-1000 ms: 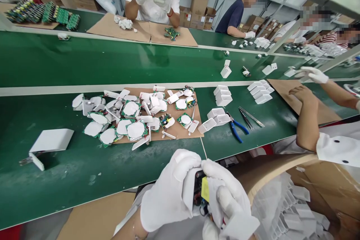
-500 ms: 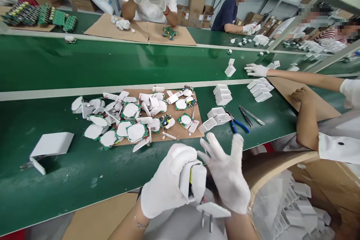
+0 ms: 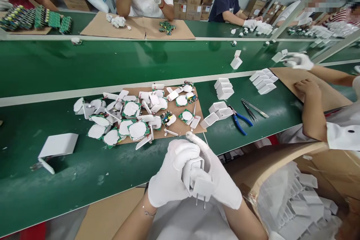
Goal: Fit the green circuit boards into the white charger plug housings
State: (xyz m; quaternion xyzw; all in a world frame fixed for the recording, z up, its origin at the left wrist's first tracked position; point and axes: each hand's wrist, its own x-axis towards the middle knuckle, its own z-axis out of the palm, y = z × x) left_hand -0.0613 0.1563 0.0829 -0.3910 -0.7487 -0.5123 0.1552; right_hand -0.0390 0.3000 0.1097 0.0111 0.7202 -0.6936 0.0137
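My gloved left hand point(image 3: 173, 174) is wrapped round a white plastic housing point(image 3: 189, 174) near the bench's front edge. A white plug cover point(image 3: 203, 185) with two metal prongs hangs at the housing's near end. My gloved right hand point(image 3: 222, 178) presses against the right side of the housing and cover, its index finger stretched forward. Beyond my hands, white-topped green circuit boards point(image 3: 137, 130) lie heaped on a cardboard sheet point(image 3: 180, 140). To the left, a white housing point(image 3: 58, 144) with a flap rests on the green bench.
Right of the boards are open white housings point(image 3: 216, 114), blue-handled pliers point(image 3: 240, 122) and tweezers point(image 3: 254, 108). A carton point(image 3: 281, 157) of housings stands at my right. A co-worker's gloved hand point(image 3: 299, 61) is over the belt point(image 3: 112, 63).
My right hand has moved left and closed in on the housing and pronged cover. The cover now sits closer to the housing. The co-worker's gloved hand at right has moved right.
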